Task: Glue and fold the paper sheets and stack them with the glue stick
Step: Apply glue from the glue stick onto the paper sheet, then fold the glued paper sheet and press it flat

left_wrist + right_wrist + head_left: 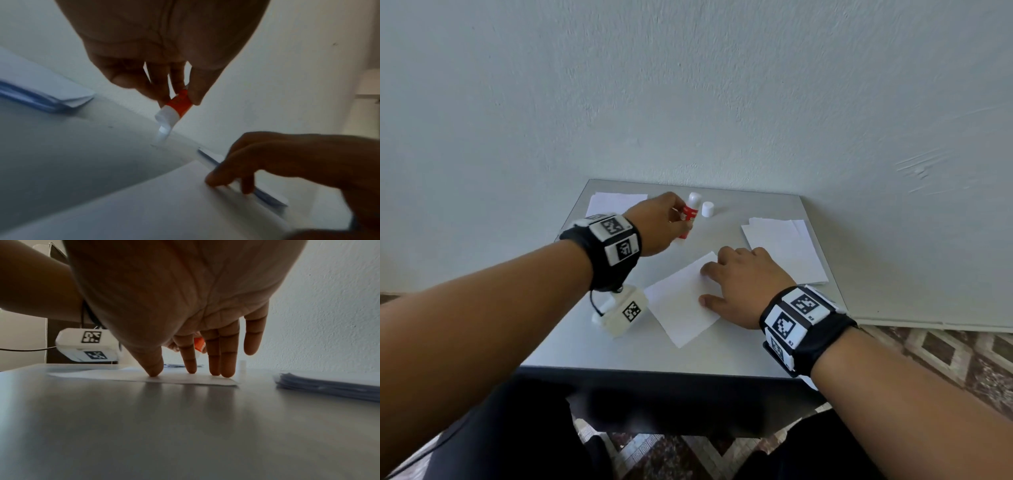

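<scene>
Glue stick [687, 219], red body with white ends, was uncapped and held tilted above the desk [739, 356] in the left hand [657, 228]. Fingers [202, 84] and thumb were curled round the red barrel; white lower end stuck out below the grip, off the desk surface. Its white cap [707, 209] stood upright on the desk just beside it, toward the wall.

Single paper sheet [681, 301] lay flat mid-desk, rotated diagonally. Right hand [739, 287] was spread on its right edge, straight fingers [213, 363] and thumb tip pressing down on the paper, little finger lifted clear. Nothing gripped.

Stack of unfolded sheets [787, 246] sat on the right side of the desk, just beside the right hand, not touching the single sheet. Smaller pile of paper [616, 202] lay at the far left corner, partly behind the left hand.

Label print on the glue stick was blurred, unreadable. Both wrists had black bands with black-and-white square markers; "R2" was legible on the right wrist band [801, 322], a second code beside it was too small to confirm. White marker box [625, 310] hung under the left wrist, cable attached.
</scene>
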